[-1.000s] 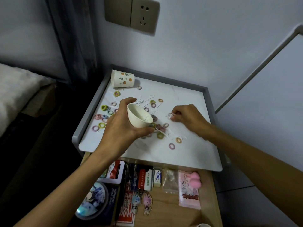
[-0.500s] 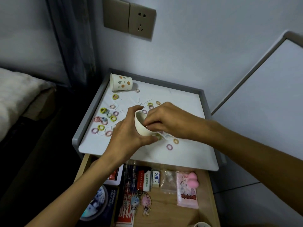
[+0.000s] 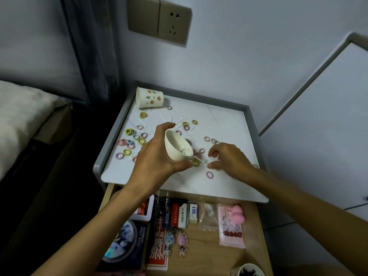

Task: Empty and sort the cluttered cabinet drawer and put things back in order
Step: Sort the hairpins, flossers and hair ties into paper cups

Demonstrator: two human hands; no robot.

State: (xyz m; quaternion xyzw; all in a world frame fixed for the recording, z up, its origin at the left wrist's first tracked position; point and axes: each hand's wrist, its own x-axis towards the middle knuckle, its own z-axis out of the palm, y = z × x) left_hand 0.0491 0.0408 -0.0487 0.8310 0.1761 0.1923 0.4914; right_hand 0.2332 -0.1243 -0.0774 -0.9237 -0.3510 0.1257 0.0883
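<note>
My left hand (image 3: 157, 158) grips a small white bowl (image 3: 177, 147), tilted toward the right, above the white cabinet top (image 3: 225, 124). A few white floss picks lie inside the bowl. My right hand (image 3: 227, 159) rests on the top just right of the bowl, its fingertips pinching at a white floss pick (image 3: 201, 163) among the scattered things. Several small coloured hair ties (image 3: 131, 140) and more white picks are strewn over the top. Below, the wooden drawer (image 3: 256, 234) stands pulled out.
A paper cup (image 3: 149, 97) lies on its side at the back left of the top. The drawer holds card boxes, an eraser (image 3: 193, 213), a clear bag, a pink packet (image 3: 231, 230) with a pink sponge, keychains (image 3: 177, 241) and a round tin (image 3: 121, 242). A bed is left.
My right hand left the bowl's mouth and dropped back to the cabinet top on the right. The bowl stays in my left hand, tilted a little more.
</note>
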